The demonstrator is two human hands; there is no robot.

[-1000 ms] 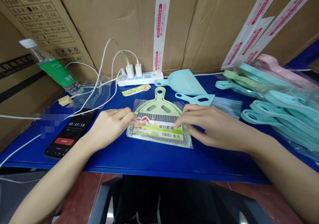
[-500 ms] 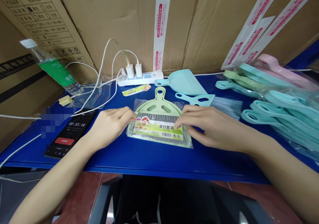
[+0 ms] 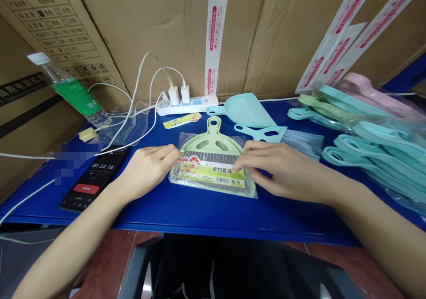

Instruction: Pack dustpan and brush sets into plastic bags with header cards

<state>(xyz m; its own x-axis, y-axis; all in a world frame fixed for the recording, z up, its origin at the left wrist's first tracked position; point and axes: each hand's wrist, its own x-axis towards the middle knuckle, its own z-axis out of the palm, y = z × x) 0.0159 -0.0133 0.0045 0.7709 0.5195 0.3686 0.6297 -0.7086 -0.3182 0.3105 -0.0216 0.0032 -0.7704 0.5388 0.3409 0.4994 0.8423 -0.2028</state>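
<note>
A light-green dustpan and brush set (image 3: 213, 144) in a clear plastic bag lies flat on the blue table, handle end away from me. Across its grey bristles runs a yellow-green card (image 3: 206, 173) with mushrooms and Chinese print. My left hand (image 3: 151, 166) is closed at the bag's left edge, fingers curled and pinching the plastic. At the right edge my right hand (image 3: 276, 166) has its fingertips and thumb bent onto the bag, over the card's end. Behind the set lie an unwrapped turquoise dustpan (image 3: 248, 108) and a turquoise brush (image 3: 266, 133) with pale blue bristles.
Bagged turquoise, green and pink sets (image 3: 376, 135) are piled at right. A loose card (image 3: 182, 120) lies by a white power strip (image 3: 199, 104) with cables. On the left are a tilted bottle (image 3: 75, 95) and a phone (image 3: 95, 179). Cardboard boxes (image 3: 273, 33) stand behind.
</note>
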